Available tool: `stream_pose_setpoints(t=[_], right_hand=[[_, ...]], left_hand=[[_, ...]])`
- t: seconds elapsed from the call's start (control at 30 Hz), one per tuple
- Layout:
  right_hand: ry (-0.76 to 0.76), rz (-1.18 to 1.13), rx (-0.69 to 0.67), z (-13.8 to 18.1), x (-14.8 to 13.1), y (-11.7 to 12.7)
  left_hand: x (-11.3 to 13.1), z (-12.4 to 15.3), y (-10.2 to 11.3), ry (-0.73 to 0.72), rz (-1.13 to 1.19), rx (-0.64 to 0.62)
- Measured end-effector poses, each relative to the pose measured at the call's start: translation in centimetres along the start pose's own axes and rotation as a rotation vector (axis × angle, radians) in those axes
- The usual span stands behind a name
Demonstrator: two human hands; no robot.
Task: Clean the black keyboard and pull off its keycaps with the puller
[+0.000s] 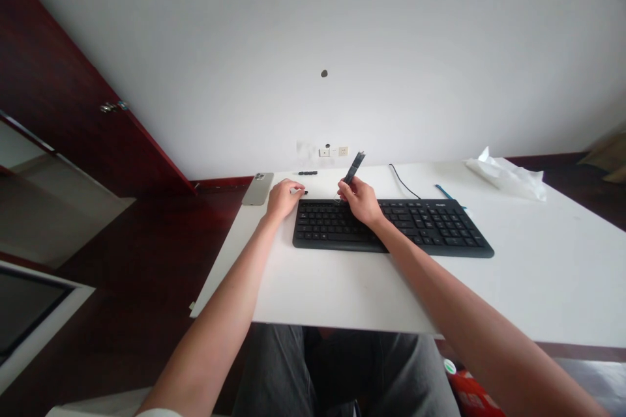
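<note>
A black keyboard (425,228) lies on the white table, its top left keys partly behind my right hand. My right hand (362,201) is closed round a slim black brush (355,166), held upright and tilted right over the keyboard's upper left. Thin wire prongs, like a keycap puller, show faintly below the fingers. Beyond the keyboard's top left corner, my left hand (285,198) pinches a small black keycap (306,192) at its fingertips, close to the tabletop. Several small black keycaps (308,172) lie in a row farther back, near the wall.
A phone (258,189) lies at the table's left edge. The keyboard cable (405,181) runs toward the wall. Behind the keyboard is a thin blue stick (443,191), and a crumpled white plastic bag (508,176) rests at back right. Wall sockets (333,152) sit above the table.
</note>
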State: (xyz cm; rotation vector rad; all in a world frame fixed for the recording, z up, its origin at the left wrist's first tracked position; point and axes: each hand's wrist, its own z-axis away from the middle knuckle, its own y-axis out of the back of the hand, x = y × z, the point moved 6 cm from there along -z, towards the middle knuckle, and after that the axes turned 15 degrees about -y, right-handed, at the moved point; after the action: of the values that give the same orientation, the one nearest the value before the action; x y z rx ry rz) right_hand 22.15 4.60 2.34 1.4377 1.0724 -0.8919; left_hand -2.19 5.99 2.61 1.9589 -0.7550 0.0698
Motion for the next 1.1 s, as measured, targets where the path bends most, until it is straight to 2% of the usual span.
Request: stream_pose_setpoints(t=[0.3, 0.53, 0.8, 0.93, 1.1], right_hand=[[0.005, -0.001, 0.017, 0.0, -0.1, 0.1], [0.014, 0.011, 0.035, 0.2, -0.4, 0.3], [0.022, 0.007, 0.034, 0.2, -0.6, 0.3], [0.025, 0.017, 0.046, 0.3, -0.8, 0.3], [0.031, 0.023, 0.049, 0.3, -0.9, 0.4]], left_hand=[[0.4, -1.0, -0.5, -0.052, -0.075, -0.212], [0.7, -2.4, -1.2, -0.066, -0.114, -0.228], [2.1, -3.4, -1.8, -0.163, -0.209, -0.255], [3.2, -5.2, -3.0, -0.228, -0.306, -0.28], [4.1, -8.1, -4.9, -0.243, -0.351, -0.318]])
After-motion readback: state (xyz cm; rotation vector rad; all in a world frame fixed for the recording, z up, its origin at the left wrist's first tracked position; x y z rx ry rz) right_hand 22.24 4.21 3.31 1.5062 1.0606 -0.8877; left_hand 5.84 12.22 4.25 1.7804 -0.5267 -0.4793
